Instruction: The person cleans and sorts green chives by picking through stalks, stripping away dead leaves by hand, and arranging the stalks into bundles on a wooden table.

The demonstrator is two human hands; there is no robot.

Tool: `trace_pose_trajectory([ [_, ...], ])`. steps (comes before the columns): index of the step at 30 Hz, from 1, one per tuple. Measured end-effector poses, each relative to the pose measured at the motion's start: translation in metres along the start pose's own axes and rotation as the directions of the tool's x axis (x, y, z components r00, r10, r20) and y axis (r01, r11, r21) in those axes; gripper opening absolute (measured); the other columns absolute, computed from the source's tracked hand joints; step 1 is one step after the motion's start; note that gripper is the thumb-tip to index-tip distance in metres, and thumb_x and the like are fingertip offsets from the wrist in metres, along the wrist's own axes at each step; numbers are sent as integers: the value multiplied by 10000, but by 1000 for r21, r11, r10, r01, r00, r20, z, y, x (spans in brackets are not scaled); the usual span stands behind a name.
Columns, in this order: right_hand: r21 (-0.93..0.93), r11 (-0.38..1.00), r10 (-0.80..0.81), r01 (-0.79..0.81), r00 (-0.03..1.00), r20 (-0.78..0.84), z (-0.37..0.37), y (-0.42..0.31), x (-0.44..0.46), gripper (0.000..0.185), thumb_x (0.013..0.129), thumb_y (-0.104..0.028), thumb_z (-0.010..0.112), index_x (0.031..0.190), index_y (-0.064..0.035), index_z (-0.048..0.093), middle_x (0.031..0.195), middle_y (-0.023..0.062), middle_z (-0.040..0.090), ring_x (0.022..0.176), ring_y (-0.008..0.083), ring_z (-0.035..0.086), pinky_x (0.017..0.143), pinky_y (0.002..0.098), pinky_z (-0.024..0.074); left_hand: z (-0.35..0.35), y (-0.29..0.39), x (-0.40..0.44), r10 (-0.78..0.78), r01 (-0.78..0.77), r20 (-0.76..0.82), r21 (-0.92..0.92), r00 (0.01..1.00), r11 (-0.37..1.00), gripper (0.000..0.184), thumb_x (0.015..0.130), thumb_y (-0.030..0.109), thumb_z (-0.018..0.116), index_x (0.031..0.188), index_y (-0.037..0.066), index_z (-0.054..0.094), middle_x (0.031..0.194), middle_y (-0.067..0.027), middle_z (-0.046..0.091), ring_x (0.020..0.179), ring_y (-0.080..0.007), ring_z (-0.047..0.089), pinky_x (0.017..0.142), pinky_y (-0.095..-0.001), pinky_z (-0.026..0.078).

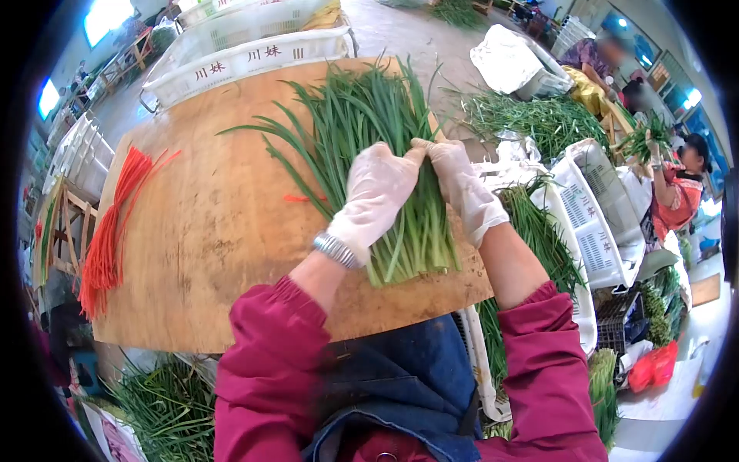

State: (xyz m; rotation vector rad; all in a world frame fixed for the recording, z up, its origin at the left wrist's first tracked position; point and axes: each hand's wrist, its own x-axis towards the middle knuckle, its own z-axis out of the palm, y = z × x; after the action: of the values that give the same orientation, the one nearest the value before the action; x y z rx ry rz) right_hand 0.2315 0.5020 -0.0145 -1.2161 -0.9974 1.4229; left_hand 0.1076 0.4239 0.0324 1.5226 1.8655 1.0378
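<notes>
A thick bunch of garlic chives (369,108) lies on a wooden board, leaf tips pointing away and pale stem ends towards me. My left hand (377,189), in a whitish glove with a metal watch at the wrist, is closed on top of the bunch. Against the bunch's right side, my gloved right hand (456,181) is closed too, its thumb and fingertips meeting those of the left. Whatever is pinched between the fingertips is hidden. From under the bunch's left side pokes a short piece of red tie (305,199).
Red ties (119,231) lie in a pile on the left of the board (208,254). White crates (254,58) stand beyond it. More chives (535,223) fill a crate at right, and loose greens (165,396) lie lower left. A co-worker (677,192) is at far right.
</notes>
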Motion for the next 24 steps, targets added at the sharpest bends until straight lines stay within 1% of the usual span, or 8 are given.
trace_pose_trajectory([
  [2,-127,992,-20,14,999,-39,1,0,-13,313,759,-214,696,840,77,614,745,138,636,599,205,579,552,352,466,-12,-10,-11,214,-201,-115,117,970,973,415,793,338,624,859,-72,626,747,-228,628,730,-315,635,678,-356,485],
  [8,-597,790,-266,139,955,-130,0,10,-10,407,775,-343,666,898,42,617,827,194,638,769,329,595,693,395,441,-35,-14,-57,101,-153,313,146,944,977,282,770,237,649,809,-42,629,683,-199,620,649,-289,621,626,-353,484],
  [10,-576,759,-428,302,899,-93,3,9,-18,462,791,-382,638,971,42,598,870,232,625,823,382,575,740,412,433,-30,-13,-64,79,-164,332,238,940,957,275,766,227,646,803,-42,609,696,-220,617,688,-339,621,645,-374,489],
  [15,-630,678,-504,380,863,-22,10,9,-20,557,807,-420,614,1059,74,563,938,263,618,912,390,577,804,405,438,-6,-22,-67,88,-135,242,185,966,973,233,773,183,612,826,-44,596,754,-248,618,754,-409,604,681,-419,488],
  [18,-672,631,-494,387,869,37,14,9,-23,651,802,-481,599,1095,98,544,981,285,603,972,396,565,856,409,432,-3,-26,-67,96,-128,195,158,976,979,233,791,179,608,848,-46,599,731,-244,615,711,-388,617,652,-404,490],
  [21,-743,556,-574,373,818,-19,15,19,-20,693,788,-520,597,1066,113,550,968,307,594,961,417,560,843,427,431,-20,-26,-78,113,-112,19,-47,993,993,229,811,181,610,872,-39,611,682,-207,619,639,-302,628,596,-362,488],
  [22,-754,557,-542,348,840,-12,12,18,-19,695,787,-521,598,1065,114,549,969,309,593,962,417,560,842,428,432,-27,-37,-77,131,-143,-92,-143,987,979,223,825,183,608,882,-32,624,642,-151,617,588,-206,608,554,-314,475],
  [24,-779,555,-471,293,882,-4,1,15,-17,698,785,-523,599,1061,116,548,969,315,591,965,419,560,840,429,433,-49,-52,-73,-20,-8,-145,-185,989,983,218,828,173,584,897,-28,631,641,-115,618,556,-156,587,519,-290,465],
])
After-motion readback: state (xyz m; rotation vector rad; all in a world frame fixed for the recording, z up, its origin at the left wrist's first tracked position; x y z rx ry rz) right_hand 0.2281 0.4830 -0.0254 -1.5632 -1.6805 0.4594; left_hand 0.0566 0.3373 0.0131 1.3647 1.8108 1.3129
